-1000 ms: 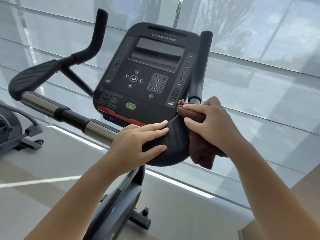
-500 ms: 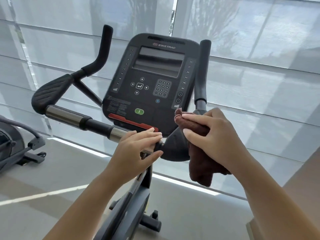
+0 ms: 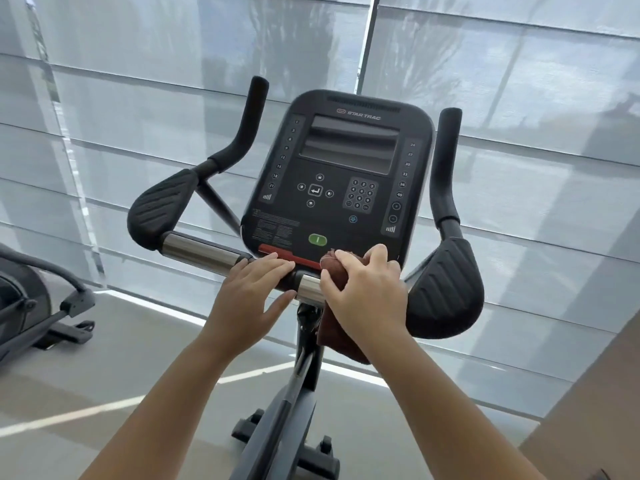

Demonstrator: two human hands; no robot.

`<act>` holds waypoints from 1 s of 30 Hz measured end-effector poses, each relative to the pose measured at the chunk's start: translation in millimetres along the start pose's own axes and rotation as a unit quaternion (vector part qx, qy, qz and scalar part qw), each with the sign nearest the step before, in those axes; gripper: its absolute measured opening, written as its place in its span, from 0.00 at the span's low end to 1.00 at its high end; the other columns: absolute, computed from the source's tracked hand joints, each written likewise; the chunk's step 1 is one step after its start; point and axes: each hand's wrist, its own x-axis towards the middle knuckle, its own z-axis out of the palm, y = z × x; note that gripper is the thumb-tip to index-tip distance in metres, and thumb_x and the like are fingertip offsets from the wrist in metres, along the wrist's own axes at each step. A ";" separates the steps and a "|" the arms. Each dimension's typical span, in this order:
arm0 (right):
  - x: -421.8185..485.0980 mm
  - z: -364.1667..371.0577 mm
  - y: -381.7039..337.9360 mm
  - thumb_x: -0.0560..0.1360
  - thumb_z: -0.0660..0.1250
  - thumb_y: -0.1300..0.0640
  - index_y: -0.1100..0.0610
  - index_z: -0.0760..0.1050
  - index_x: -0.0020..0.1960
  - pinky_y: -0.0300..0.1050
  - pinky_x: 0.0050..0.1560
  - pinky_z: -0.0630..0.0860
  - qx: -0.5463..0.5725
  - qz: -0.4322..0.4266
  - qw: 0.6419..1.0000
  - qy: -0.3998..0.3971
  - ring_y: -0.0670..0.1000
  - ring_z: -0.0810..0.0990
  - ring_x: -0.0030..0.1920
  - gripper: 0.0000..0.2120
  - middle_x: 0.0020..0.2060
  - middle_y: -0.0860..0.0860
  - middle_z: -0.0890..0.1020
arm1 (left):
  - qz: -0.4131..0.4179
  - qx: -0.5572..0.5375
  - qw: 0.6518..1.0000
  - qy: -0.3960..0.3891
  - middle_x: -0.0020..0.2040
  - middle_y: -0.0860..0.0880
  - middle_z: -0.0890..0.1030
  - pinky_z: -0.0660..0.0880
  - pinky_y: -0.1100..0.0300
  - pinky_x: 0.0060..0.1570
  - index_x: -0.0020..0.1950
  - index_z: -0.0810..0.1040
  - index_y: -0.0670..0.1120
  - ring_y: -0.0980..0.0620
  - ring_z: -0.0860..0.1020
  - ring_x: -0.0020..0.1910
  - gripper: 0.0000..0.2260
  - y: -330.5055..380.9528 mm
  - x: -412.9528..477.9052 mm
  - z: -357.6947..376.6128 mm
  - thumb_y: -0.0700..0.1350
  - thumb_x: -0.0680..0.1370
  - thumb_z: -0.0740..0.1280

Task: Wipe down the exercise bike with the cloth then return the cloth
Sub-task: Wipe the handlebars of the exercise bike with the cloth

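The black exercise bike's console (image 3: 346, 174) faces me, with the handlebar (image 3: 197, 251) running across below it. My right hand (image 3: 363, 292) is closed around a dark red-brown cloth (image 3: 337, 334), pressing it on the bar's right chrome section, just left of the right elbow pad (image 3: 446, 292). The cloth hangs down below my hand. My left hand (image 3: 252, 292) lies flat on the middle of the bar with fingers spread, holding nothing.
The left elbow pad (image 3: 159, 209) and two upright grips (image 3: 249, 119) (image 3: 446, 161) flank the console. Another machine (image 3: 31, 306) stands at the left. Window blinds (image 3: 519, 81) lie behind the bike. The bike's post (image 3: 298, 393) runs down to the floor.
My right hand has slid the cloth leftward off the right elbow pad onto the chrome bar. My left hand has shifted from the pad to the bar's middle. The view has panned, centring the bike.
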 end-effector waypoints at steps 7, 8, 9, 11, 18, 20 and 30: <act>1.0 -11.0 23.7 0.67 0.56 0.29 0.49 0.47 0.74 0.64 0.70 0.45 -0.039 -0.129 0.983 -0.122 0.58 0.44 0.74 0.44 0.75 0.49 0.49 | 0.012 0.001 1.000 0.022 0.54 0.44 0.80 0.63 0.53 0.60 0.57 0.77 0.41 0.44 0.76 0.56 0.16 -1.0 2.3 4.4 0.47 0.73 0.64; 1.5 -14.3 28.3 0.66 0.57 0.29 0.50 0.46 0.74 0.61 0.70 0.50 -0.052 -0.161 0.977 -0.129 0.56 0.49 0.73 0.45 0.75 0.48 0.51 | 0.013 0.001 1.000 0.027 0.54 0.44 0.80 0.63 0.52 0.60 0.57 0.77 0.41 0.44 0.76 0.56 0.15 -1.3 1.9 5.3 0.47 0.73 0.64; 1.8 -16.0 32.0 0.66 0.59 0.29 0.50 0.46 0.74 0.56 0.70 0.57 -0.063 -0.182 0.973 -0.124 0.55 0.55 0.72 0.46 0.74 0.48 0.55 | 0.015 0.000 0.999 0.032 0.54 0.44 0.80 0.63 0.52 0.60 0.57 0.77 0.41 0.44 0.76 0.56 0.15 -1.8 2.0 6.0 0.47 0.73 0.64; 0.6 -15.0 34.7 0.65 0.60 0.29 0.49 0.48 0.74 0.49 0.59 0.69 -0.078 -0.189 0.974 -0.100 0.53 0.66 0.63 0.46 0.70 0.47 0.63 | 0.017 -0.002 0.999 0.035 0.54 0.44 0.80 0.63 0.52 0.60 0.56 0.77 0.41 0.44 0.76 0.56 0.15 -2.9 2.4 7.1 0.47 0.73 0.64; 9.1 6.6 11.0 0.64 0.65 0.32 0.45 0.59 0.68 0.47 0.45 0.74 -0.046 -0.209 0.975 -0.058 0.53 0.71 0.48 0.38 0.54 0.48 0.73 | 0.019 -0.006 0.999 0.032 0.53 0.44 0.81 0.65 0.55 0.59 0.56 0.77 0.41 0.44 0.76 0.56 0.15 -8.2 3.2 8.6 0.46 0.72 0.64; 7.2 0.9 29.3 0.63 0.65 0.32 0.44 0.60 0.68 0.47 0.46 0.73 -0.038 -0.205 0.976 -0.070 0.52 0.72 0.48 0.37 0.53 0.47 0.74 | 0.017 -0.009 0.999 0.035 0.53 0.45 0.80 0.63 0.56 0.60 0.56 0.77 0.41 0.45 0.75 0.56 0.15 -8.4 2.7 9.3 0.46 0.73 0.64; 24.3 6.3 9.8 0.64 0.66 0.35 0.40 0.57 0.69 0.46 0.48 0.73 -0.014 -0.247 0.962 -0.118 0.53 0.73 0.48 0.37 0.52 0.48 0.73 | 0.011 -0.022 0.999 0.042 0.54 0.45 0.80 0.66 0.53 0.60 0.57 0.77 0.42 0.46 0.75 0.57 0.17 -11.8 2.1 14.0 0.50 0.75 0.60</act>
